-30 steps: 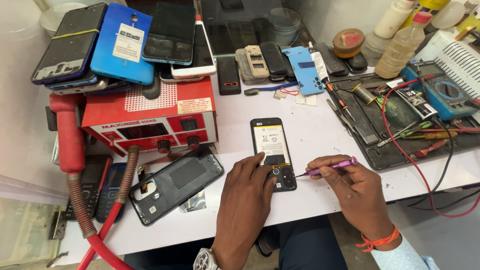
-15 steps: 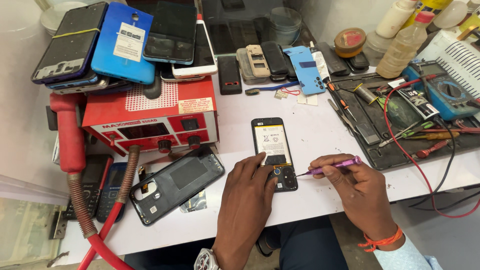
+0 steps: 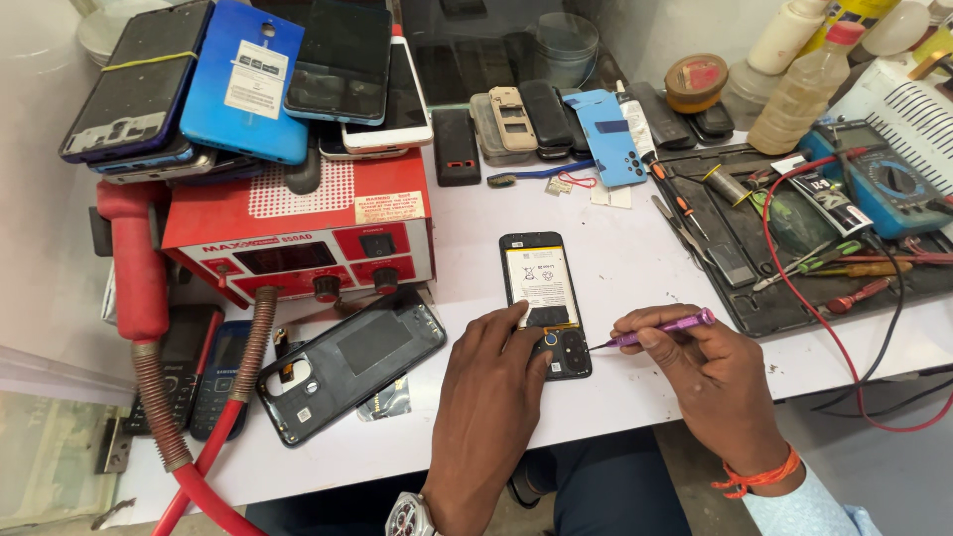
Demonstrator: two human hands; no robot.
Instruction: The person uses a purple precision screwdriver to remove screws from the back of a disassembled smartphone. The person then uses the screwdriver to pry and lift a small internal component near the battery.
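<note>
An opened phone (image 3: 543,288) lies face down on the white table, its battery and circuit board bare. My left hand (image 3: 496,382) presses its lower end with the fingertips. My right hand (image 3: 710,372) grips a purple screwdriver (image 3: 663,328), whose tip rests at the phone's lower right corner. The phone's dark back cover (image 3: 352,362) lies to the left of my left hand.
A red rework station (image 3: 298,238) with a red hose (image 3: 139,288) stands at the left under a stack of phones (image 3: 248,79). A black mat (image 3: 794,238) with tools, a blue multimeter (image 3: 888,184) and red leads lies at the right. Bottles (image 3: 804,89) stand behind.
The view has shifted slightly. Both hands stay on the phone, with the screwdriver tip still at its lower right corner.
</note>
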